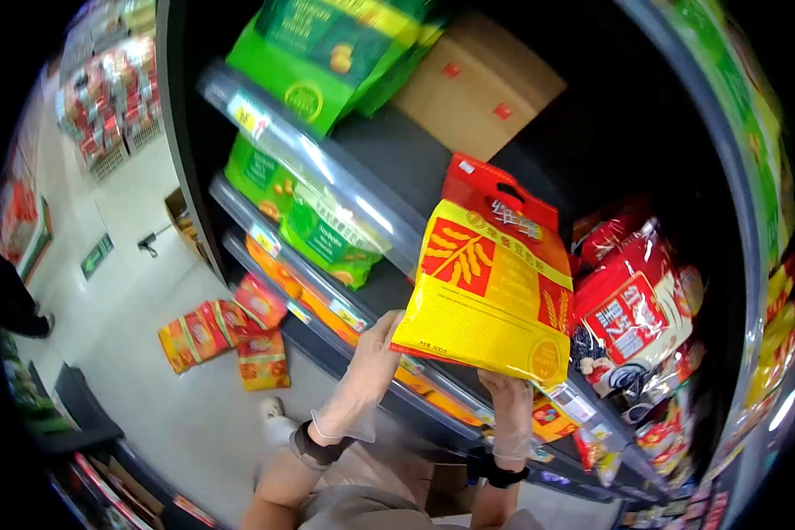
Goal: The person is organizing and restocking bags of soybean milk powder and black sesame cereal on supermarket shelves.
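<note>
A yellow and red soy milk powder bag with a cut-out handle at its red top is tilted in front of a dark shelf. My left hand, in a clear thin glove, grips its lower left corner. Under the bottom edge, my gloved right hand holds the bag too; most of its fingers are hidden beneath. Just right of the bag, red and white packages lie jumbled on the same shelf. To the left, green soybean powder bags stand on the shelves.
A brown cardboard box sits deeper on the shelf. Clear-fronted shelf edges with price tags run along the left. Orange-red packets lie on the floor near my shoe. Another person's dark leg shows at far left.
</note>
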